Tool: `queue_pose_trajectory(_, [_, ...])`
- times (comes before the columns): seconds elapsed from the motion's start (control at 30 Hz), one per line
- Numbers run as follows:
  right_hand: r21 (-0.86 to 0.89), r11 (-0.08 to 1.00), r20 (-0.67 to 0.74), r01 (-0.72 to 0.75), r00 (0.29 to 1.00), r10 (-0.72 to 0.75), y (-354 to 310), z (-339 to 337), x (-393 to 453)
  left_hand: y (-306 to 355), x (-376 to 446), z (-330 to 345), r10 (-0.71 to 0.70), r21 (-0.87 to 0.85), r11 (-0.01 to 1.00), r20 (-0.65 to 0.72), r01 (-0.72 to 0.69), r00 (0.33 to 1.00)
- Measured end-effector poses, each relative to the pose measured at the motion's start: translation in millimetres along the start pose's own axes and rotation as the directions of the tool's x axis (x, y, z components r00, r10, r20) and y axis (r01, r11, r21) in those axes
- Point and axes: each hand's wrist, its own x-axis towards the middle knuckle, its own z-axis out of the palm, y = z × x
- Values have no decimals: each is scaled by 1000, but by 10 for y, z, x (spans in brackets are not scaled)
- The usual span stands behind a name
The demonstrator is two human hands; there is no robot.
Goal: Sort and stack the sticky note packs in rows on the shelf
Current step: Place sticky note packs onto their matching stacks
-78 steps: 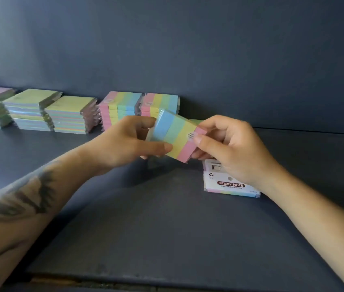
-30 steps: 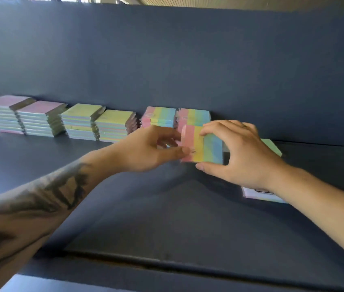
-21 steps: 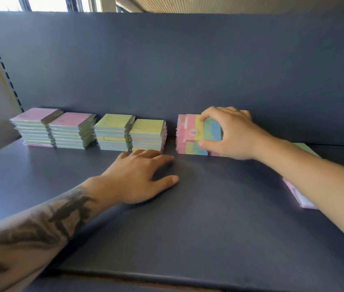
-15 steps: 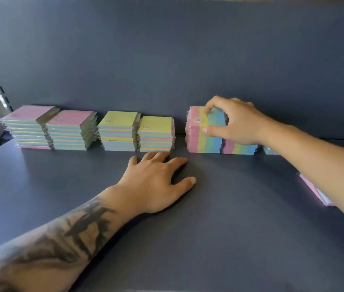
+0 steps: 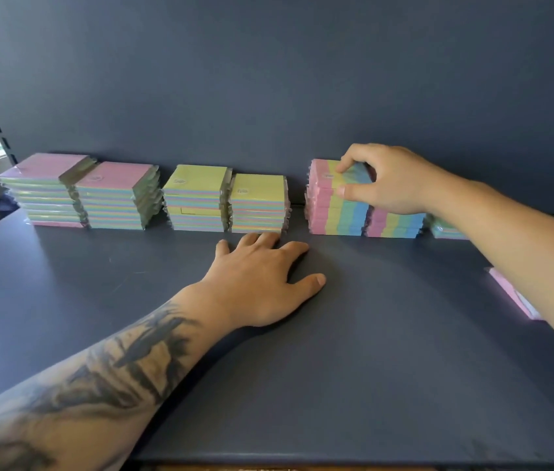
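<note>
Seven stacks of sticky note packs stand in a row along the back of the dark shelf [image 5: 370,334]: two pink-topped stacks [image 5: 78,192] at far left, two yellow-topped stacks [image 5: 224,198] beside them, then after a gap a tall striped stack [image 5: 336,212], a lower striped stack [image 5: 394,224] touching its right side, and a low green-topped stack [image 5: 445,229], partly hidden by the right forearm, so its pack count cannot be read. One further pink pack [image 5: 513,294] lies apart toward the shelf's right edge, also partly covered. The right hand [image 5: 384,180] is closed on the top striped pack [image 5: 340,175] of the tall stack, thumb on its front edge and fingers over its top; the pack sits level on the stack. The left hand [image 5: 258,280] lies flat and spread on the shelf, holding nothing, fingertips just short of the right yellow-topped stack.
</note>
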Motion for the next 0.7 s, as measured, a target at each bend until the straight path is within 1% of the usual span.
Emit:
queue_pose_trajectory(0.17, [-76,997,-1,7,1000,-7,-8,9,-35,7,2,1,-9,4,1000,-9,9,1000])
queue_pose_trajectory(0.4, [-66,995,65,-69,995,73,-51,40,-93,14,-6,-6,-15,-3,1000,3,15,1000])
queue_pose_trajectory(0.53, [-112,994,50,-15,999,21,-67,43,-127,15,-3,-10,-14,-14,1000,6,14,1000])
queue_pose_trajectory(0.63, [-158,987,27,-18,999,22,-71,18,-141,6,-2,-13,-9,-17,1000,10,9,1000])
queue_pose_trajectory(0.7, [-158,987,-2,-26,1000,27,-47,8,-184,22,-17,-17,-9,-19,1000,10,9,1000])
